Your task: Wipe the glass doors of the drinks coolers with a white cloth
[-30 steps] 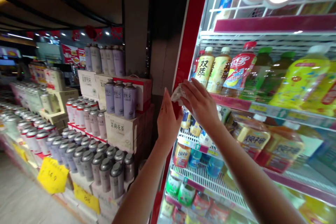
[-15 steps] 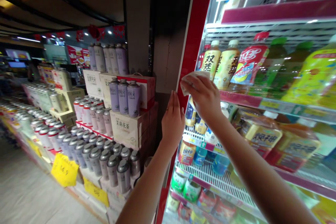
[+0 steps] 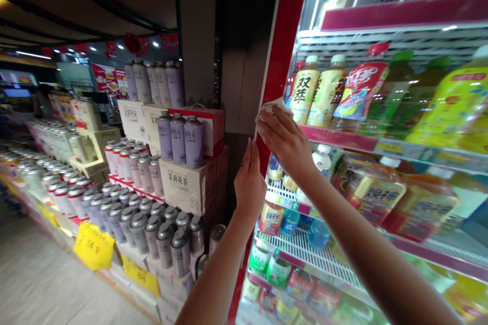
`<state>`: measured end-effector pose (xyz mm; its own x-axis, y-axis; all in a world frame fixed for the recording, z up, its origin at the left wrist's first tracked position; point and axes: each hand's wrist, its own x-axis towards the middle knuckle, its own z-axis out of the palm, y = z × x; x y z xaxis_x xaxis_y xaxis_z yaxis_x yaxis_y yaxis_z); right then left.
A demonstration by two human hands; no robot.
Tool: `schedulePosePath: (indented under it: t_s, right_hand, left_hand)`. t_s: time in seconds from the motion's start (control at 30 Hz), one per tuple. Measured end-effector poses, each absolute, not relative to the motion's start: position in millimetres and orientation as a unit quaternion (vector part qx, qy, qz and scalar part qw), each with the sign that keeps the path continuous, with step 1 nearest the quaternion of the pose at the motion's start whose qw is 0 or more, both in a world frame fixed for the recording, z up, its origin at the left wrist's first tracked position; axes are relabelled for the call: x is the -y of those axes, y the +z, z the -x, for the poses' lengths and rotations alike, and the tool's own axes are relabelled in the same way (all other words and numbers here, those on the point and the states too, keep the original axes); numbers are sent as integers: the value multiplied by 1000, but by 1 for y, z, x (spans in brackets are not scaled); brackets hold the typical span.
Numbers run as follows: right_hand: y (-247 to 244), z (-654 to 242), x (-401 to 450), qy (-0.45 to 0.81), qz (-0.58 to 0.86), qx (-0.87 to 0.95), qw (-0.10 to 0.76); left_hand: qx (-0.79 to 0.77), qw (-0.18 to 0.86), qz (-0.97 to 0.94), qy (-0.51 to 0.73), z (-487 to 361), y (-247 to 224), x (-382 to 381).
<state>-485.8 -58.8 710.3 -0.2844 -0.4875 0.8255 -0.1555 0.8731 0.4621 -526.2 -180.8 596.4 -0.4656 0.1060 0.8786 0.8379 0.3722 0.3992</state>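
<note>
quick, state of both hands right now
Left hand: open, nothing visibly held, near the red frame.
Right hand: holding a pale cloth.

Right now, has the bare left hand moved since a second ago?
Yes, down: the bare left hand had fingertips higher than the left end of the magenta strip under the yellow-labelled bottles; now lower.

Two hands (image 3: 249, 185), one cloth (image 3: 268, 106)
Three purple cans (image 3: 177, 139) top one box (image 3: 185, 188); two green-capped bottles (image 3: 396, 89) share one shelf (image 3: 343, 137).
</note>
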Motion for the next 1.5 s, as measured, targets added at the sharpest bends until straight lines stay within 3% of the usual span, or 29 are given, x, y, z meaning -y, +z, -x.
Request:
schedulePosePath:
  t_s: [0.2, 0.43, 0.67, 0.93, 1.27, 1.5]
  right_hand:
    - [688, 460, 41, -182, -240, 788, 537]
    - [697, 459, 44, -161, -165, 780, 581]
    - [679, 459, 52, -167, -195, 803, 538]
    - [674, 436, 32, -164, -137, 798, 564]
    - [671, 439, 40, -150, -153, 813, 541]
    - [677, 431, 28, -166, -150, 787, 576]
  left_hand:
    - [706, 446, 332, -439, 528, 592, 181]
    - [701, 499, 348, -372, 530, 577, 183]
    - [702, 490, 377, -353, 531, 569, 187]
    - [696, 507, 378, -341, 530, 568, 188]
    - [707, 516, 378, -302, 529, 574, 192]
    - [721, 517, 362, -285, 515, 599, 191]
